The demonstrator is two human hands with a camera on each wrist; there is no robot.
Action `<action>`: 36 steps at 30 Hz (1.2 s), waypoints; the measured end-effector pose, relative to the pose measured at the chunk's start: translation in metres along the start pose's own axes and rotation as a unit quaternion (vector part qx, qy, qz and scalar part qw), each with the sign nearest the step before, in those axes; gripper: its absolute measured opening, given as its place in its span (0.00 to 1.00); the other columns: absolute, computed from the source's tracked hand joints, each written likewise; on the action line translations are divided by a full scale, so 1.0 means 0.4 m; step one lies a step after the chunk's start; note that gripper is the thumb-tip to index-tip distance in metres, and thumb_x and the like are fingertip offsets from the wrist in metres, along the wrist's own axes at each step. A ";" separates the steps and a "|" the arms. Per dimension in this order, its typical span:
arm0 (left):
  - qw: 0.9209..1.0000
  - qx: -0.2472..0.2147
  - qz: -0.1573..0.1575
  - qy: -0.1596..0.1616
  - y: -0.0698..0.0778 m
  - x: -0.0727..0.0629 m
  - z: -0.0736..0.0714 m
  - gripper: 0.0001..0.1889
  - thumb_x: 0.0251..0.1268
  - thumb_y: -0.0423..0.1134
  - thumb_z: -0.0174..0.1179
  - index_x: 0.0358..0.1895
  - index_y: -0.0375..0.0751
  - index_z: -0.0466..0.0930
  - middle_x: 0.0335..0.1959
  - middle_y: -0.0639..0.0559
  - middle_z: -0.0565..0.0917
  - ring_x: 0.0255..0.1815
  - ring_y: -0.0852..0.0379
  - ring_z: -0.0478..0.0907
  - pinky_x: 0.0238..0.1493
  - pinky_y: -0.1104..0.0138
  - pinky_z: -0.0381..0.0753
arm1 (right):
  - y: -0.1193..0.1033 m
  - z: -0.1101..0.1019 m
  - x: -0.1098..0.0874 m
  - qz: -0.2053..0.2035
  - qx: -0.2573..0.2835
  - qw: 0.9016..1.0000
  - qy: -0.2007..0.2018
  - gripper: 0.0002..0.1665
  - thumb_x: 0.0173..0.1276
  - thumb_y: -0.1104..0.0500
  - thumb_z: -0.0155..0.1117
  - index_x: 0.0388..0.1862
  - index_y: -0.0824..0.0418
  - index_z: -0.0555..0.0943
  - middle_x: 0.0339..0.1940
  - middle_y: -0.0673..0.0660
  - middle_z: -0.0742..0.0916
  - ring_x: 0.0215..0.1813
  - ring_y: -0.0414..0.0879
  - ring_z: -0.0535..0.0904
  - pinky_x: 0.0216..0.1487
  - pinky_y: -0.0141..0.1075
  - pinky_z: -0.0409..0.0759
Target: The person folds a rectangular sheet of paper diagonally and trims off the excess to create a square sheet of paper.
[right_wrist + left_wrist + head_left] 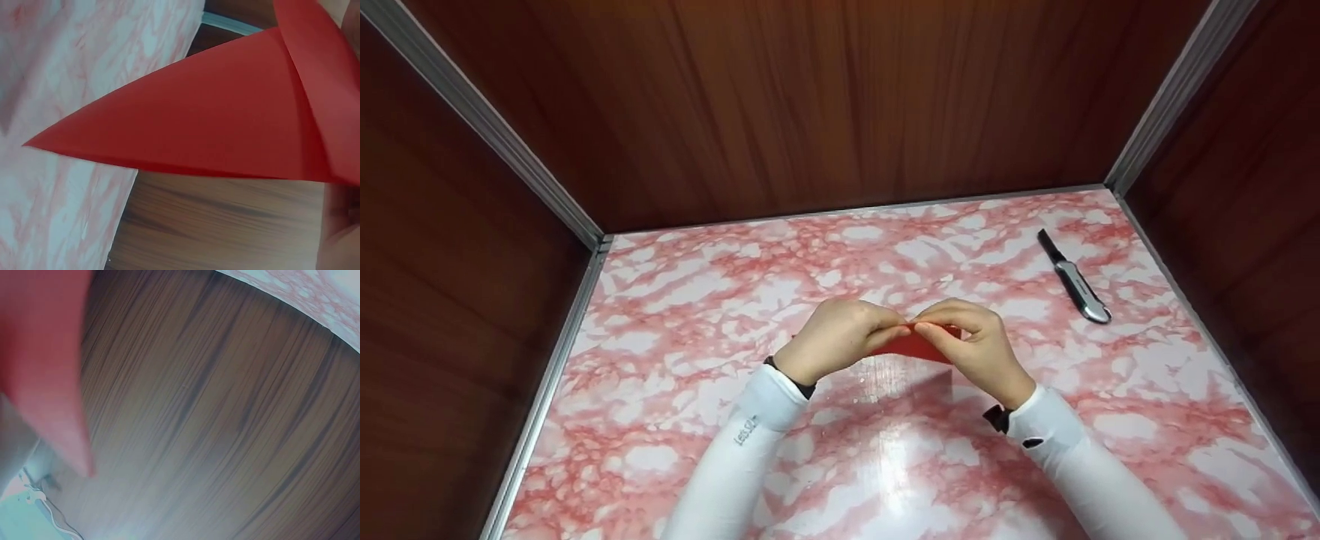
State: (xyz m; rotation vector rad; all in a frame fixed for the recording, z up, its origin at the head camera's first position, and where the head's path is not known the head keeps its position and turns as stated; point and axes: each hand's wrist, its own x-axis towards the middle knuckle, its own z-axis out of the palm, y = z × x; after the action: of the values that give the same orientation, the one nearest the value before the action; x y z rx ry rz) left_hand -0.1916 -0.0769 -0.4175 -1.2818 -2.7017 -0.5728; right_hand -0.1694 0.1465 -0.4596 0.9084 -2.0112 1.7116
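Observation:
Both hands meet over the middle of the table on one sheet of red paper (913, 345). The left hand (841, 335) pinches its upper edge between thumb and fingers, and the right hand (976, 339) pinches the same edge right beside it. The paper hangs above the tabletop and casts a shadow below. In the right wrist view the red paper (185, 118) shows a folded flap at the right and tapers to a point at the left. A blurred part of the paper (48, 365) fills the upper left of the left wrist view.
A utility knife (1076, 281) with a black and silver handle lies at the right rear of the table. The pink-and-white marbled tabletop (697, 300) is bounded by brown wood-grain panels (810, 112) at the back and both sides, with metal edging.

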 end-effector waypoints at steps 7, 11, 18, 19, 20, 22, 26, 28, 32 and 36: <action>1.000 -0.007 -0.006 -0.004 -0.007 -0.010 -0.002 0.11 0.76 0.47 0.61 0.47 0.49 0.91 0.40 0.60 0.90 0.39 0.61 0.86 0.43 0.61 0.83 | -0.006 -0.012 -0.002 0.077 -0.034 0.996 -0.017 0.09 0.62 0.71 0.75 0.40 0.62 0.91 0.37 0.53 0.91 0.39 0.44 0.84 0.40 0.29 0.79; 1.000 -0.005 -0.005 -0.002 -0.007 -0.008 -0.003 0.12 0.76 0.47 0.61 0.47 0.48 0.91 0.40 0.60 0.90 0.39 0.62 0.86 0.43 0.62 0.83 | -0.010 -0.017 0.002 0.082 -0.038 0.996 -0.028 0.08 0.62 0.69 0.75 0.39 0.61 0.92 0.36 0.52 0.91 0.37 0.44 0.84 0.38 0.29 0.79; 1.000 -0.016 -0.017 0.003 -0.007 -0.012 -0.004 0.13 0.77 0.50 0.60 0.43 0.47 0.90 0.34 0.60 0.88 0.32 0.64 0.82 0.38 0.64 0.81 | 0.010 -0.018 -0.006 0.070 -0.029 0.997 -0.006 0.09 0.60 0.72 0.75 0.38 0.62 0.92 0.36 0.54 0.91 0.40 0.46 0.87 0.41 0.30 0.83; 1.000 -0.016 -0.021 0.002 -0.008 -0.014 -0.004 0.13 0.76 0.50 0.60 0.43 0.48 0.91 0.34 0.60 0.88 0.31 0.64 0.82 0.38 0.64 0.81 | 0.012 -0.018 -0.008 0.071 -0.028 0.997 -0.002 0.09 0.60 0.72 0.75 0.38 0.62 0.92 0.36 0.54 0.91 0.40 0.46 0.87 0.40 0.30 0.83; 1.000 -0.016 -0.026 0.001 -0.009 -0.016 -0.004 0.13 0.76 0.50 0.60 0.42 0.48 0.91 0.34 0.61 0.88 0.32 0.65 0.82 0.38 0.64 0.81 | 0.013 -0.018 -0.010 0.076 -0.026 0.997 0.000 0.09 0.60 0.72 0.75 0.38 0.61 0.93 0.36 0.54 0.91 0.40 0.46 0.87 0.40 0.30 0.84; 0.999 -0.016 -0.032 -0.004 -0.012 -0.021 -0.005 0.13 0.76 0.50 0.60 0.43 0.49 0.92 0.34 0.61 0.89 0.32 0.65 0.83 0.39 0.65 0.82 | 0.014 -0.017 -0.014 0.081 -0.026 0.996 0.002 0.09 0.61 0.72 0.75 0.38 0.61 0.93 0.36 0.54 0.91 0.39 0.45 0.87 0.39 0.30 0.83; 0.999 -0.023 -0.036 -0.011 -0.015 -0.025 -0.004 0.13 0.76 0.50 0.61 0.45 0.50 0.92 0.37 0.62 0.90 0.36 0.65 0.85 0.42 0.65 0.83 | 0.011 -0.015 -0.017 0.084 -0.021 0.996 -0.001 0.09 0.61 0.71 0.75 0.38 0.62 0.93 0.36 0.54 0.91 0.40 0.45 0.87 0.40 0.30 0.83; 0.999 -0.026 -0.037 -0.012 -0.016 -0.025 -0.003 0.13 0.75 0.50 0.61 0.46 0.50 0.92 0.38 0.61 0.90 0.38 0.65 0.86 0.43 0.65 0.83 | 0.012 -0.014 -0.018 0.079 -0.024 0.997 0.000 0.09 0.61 0.71 0.75 0.39 0.62 0.92 0.36 0.54 0.91 0.40 0.46 0.87 0.40 0.30 0.83; 0.998 -0.033 -0.042 -0.016 -0.018 -0.023 -0.001 0.13 0.74 0.50 0.62 0.46 0.49 0.92 0.39 0.60 0.90 0.39 0.64 0.86 0.44 0.65 0.84 | 0.029 -0.014 -0.021 0.070 -0.035 0.997 0.002 0.10 0.60 0.72 0.75 0.39 0.62 0.92 0.37 0.53 0.91 0.41 0.46 0.87 0.42 0.30 0.83; 0.998 -0.041 -0.046 -0.016 -0.020 -0.022 -0.001 0.12 0.73 0.50 0.63 0.44 0.49 0.93 0.36 0.61 0.90 0.36 0.64 0.85 0.42 0.65 0.83 | 0.049 -0.019 -0.026 0.074 -0.038 0.997 0.008 0.11 0.59 0.72 0.76 0.39 0.60 0.93 0.36 0.53 0.91 0.41 0.45 0.87 0.42 0.30 0.83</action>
State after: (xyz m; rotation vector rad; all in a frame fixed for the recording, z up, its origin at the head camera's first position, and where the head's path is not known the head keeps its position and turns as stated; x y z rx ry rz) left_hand -0.1921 -0.0881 -0.4218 -1.2013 -2.8030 -0.6841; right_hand -0.1758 0.1576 -0.4791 0.7355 -2.1655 1.6983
